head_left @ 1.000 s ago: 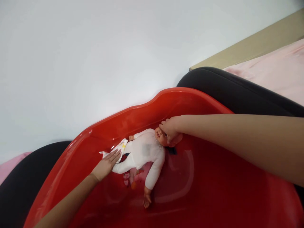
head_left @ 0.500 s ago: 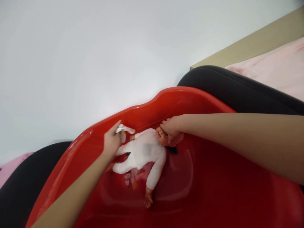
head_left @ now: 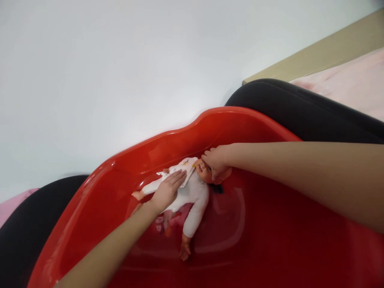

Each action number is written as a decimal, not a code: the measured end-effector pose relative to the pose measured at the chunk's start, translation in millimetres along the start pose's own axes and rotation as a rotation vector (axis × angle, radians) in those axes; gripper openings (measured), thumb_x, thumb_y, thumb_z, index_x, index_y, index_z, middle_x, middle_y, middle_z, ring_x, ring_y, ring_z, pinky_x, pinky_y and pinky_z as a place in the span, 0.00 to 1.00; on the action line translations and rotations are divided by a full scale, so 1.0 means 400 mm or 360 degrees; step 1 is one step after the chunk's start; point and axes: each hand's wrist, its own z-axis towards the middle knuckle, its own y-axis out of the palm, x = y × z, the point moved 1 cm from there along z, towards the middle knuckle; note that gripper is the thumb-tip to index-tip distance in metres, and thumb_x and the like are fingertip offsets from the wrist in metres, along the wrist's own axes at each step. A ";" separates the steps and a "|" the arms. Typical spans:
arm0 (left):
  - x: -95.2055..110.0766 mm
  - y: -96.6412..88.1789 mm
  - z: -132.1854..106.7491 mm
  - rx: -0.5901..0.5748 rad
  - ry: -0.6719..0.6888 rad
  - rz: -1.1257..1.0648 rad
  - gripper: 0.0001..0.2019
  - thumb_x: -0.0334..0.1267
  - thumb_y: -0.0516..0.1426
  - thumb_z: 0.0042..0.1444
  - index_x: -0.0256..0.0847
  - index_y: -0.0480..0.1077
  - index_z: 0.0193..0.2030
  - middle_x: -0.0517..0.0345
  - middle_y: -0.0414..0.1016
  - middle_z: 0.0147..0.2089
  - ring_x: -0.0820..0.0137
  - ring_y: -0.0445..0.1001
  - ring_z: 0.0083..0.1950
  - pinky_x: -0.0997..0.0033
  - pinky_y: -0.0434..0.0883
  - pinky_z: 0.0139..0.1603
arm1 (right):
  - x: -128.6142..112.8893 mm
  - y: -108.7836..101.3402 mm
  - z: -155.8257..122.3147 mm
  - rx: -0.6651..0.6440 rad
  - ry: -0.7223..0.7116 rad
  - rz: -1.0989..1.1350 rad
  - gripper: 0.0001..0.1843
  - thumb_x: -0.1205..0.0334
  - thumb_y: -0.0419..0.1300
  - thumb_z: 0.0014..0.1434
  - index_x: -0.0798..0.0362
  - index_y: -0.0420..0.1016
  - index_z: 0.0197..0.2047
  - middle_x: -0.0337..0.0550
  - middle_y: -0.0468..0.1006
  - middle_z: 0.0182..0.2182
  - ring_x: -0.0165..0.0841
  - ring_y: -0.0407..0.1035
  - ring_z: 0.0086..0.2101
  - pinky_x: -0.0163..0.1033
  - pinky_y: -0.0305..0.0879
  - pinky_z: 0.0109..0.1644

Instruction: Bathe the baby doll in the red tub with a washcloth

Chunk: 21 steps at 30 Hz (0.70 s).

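A baby doll [head_left: 196, 196] in a white suit lies on its back inside a red plastic tub [head_left: 270, 248]. My right hand [head_left: 216, 162] is cupped over the doll's head, fingers curled around it. My left hand [head_left: 168, 190] lies flat, fingers stretched, on a small white cloth [head_left: 187, 166] spread over the doll's chest. One doll arm reaches toward me, its bare hand near the tub floor.
The tub rests across my lap, with black-clad legs [head_left: 303, 112] on both sides. A white wall fills the top. At the right lie a pink sheet [head_left: 354, 90] and a tan edge [head_left: 312, 58]. A printed pink patch [head_left: 163, 226] shows under the doll.
My left hand lifted the white cloth from the doll's legs, carried it up toward the tub rim, then laid it flat on the doll's chest. My right hand stayed on the head.
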 end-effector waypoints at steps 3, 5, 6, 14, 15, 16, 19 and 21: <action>-0.057 0.003 -0.073 -0.0068 0.0000 0.0121 0.32 0.17 0.45 0.60 0.36 0.67 0.69 0.49 0.65 0.74 0.60 0.60 0.76 0.50 0.65 0.75 | -0.003 -0.001 -0.005 -0.0012 0.0045 0.0044 0.48 0.42 0.75 0.38 0.56 0.74 0.60 0.59 0.72 0.56 0.55 0.70 0.52 0.53 0.68 0.53; -0.096 0.010 -0.126 -0.0134 -0.0037 0.0214 0.30 0.19 0.45 0.62 0.35 0.68 0.69 0.48 0.66 0.74 0.60 0.61 0.76 0.51 0.66 0.74 | -0.002 0.001 -0.005 0.0006 0.0058 0.0078 0.46 0.44 0.76 0.36 0.54 0.75 0.57 0.58 0.72 0.55 0.56 0.70 0.52 0.53 0.69 0.52; -0.115 0.014 -0.152 -0.0166 -0.0058 0.0257 0.30 0.19 0.45 0.63 0.35 0.68 0.69 0.49 0.66 0.74 0.60 0.62 0.76 0.51 0.66 0.74 | -0.001 0.003 -0.004 0.0022 0.0058 0.0092 0.46 0.44 0.76 0.35 0.54 0.75 0.57 0.57 0.73 0.55 0.57 0.70 0.52 0.54 0.69 0.52; -0.230 0.015 -0.338 -0.0358 -0.0336 0.0401 0.27 0.27 0.48 0.67 0.38 0.68 0.71 0.47 0.61 0.76 0.60 0.61 0.76 0.53 0.65 0.74 | 0.015 0.018 0.013 0.0007 0.0037 0.0127 0.48 0.41 0.76 0.36 0.50 0.73 0.60 0.56 0.72 0.56 0.58 0.68 0.54 0.57 0.67 0.56; -0.241 0.011 -0.359 -0.0374 -0.0346 0.0416 0.27 0.26 0.48 0.67 0.38 0.69 0.70 0.47 0.61 0.75 0.60 0.61 0.76 0.53 0.64 0.74 | 0.015 0.017 0.012 0.0000 0.0041 0.0130 0.48 0.41 0.75 0.36 0.50 0.73 0.60 0.56 0.71 0.57 0.58 0.68 0.54 0.58 0.67 0.56; -0.250 0.004 -0.378 -0.0395 -0.0348 0.0421 0.27 0.25 0.47 0.66 0.38 0.69 0.70 0.47 0.62 0.75 0.59 0.61 0.76 0.52 0.64 0.74 | 0.015 0.016 0.011 -0.0006 0.0043 0.0133 0.49 0.40 0.75 0.37 0.51 0.73 0.61 0.57 0.71 0.58 0.58 0.67 0.55 0.58 0.67 0.57; -0.270 -0.024 -0.416 -0.0459 -0.0367 0.0368 0.28 0.29 0.52 0.63 0.40 0.70 0.70 0.47 0.64 0.75 0.56 0.61 0.76 0.50 0.65 0.74 | 0.013 0.014 0.007 -0.0011 0.0043 0.0125 0.49 0.39 0.74 0.39 0.51 0.71 0.62 0.57 0.70 0.59 0.59 0.66 0.56 0.58 0.67 0.58; -0.269 -0.051 -0.415 -0.0437 -0.0474 0.0284 0.29 0.34 0.56 0.61 0.40 0.69 0.70 0.47 0.64 0.74 0.54 0.62 0.76 0.50 0.65 0.73 | 0.013 0.015 0.006 -0.0007 0.0047 0.0118 0.49 0.39 0.75 0.37 0.50 0.72 0.61 0.56 0.70 0.59 0.58 0.67 0.55 0.57 0.67 0.57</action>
